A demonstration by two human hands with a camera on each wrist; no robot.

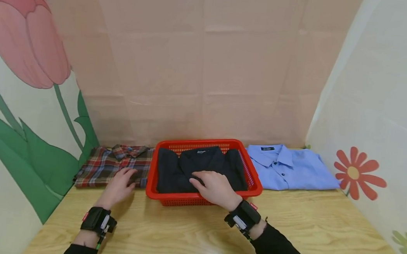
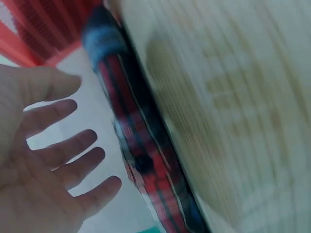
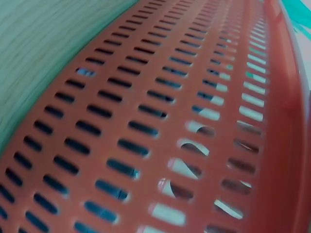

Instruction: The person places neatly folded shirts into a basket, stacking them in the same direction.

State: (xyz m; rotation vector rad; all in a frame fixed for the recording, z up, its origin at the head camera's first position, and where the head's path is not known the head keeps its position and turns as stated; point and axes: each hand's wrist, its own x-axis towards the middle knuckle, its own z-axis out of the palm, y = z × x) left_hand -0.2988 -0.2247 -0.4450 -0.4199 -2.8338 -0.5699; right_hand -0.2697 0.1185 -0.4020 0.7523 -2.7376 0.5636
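A folded dark shirt (image 1: 201, 165) lies in the red slotted basket (image 1: 155, 195), its collar toward the back. My right hand (image 1: 217, 188) is over the basket's front rim, fingers loosely bent above the shirt's front with nothing gripped. In the right wrist view the basket's side wall (image 3: 112, 109) covers most of the frame, and parts of the hand show only through the slots. My left hand (image 1: 119, 186) is at the front of a folded plaid shirt (image 1: 99, 165), left of the basket. Its fingers (image 2: 73, 160) are spread apart, holding nothing, in the left wrist view.
A folded light blue shirt (image 1: 300, 170) lies right of the basket. All stand on a wooden table (image 1: 169, 233) against a pinkish back wall (image 1: 200, 64). Side walls carry a painted tulip (image 1: 30, 38) at left and a red flower (image 1: 359, 173) at right.
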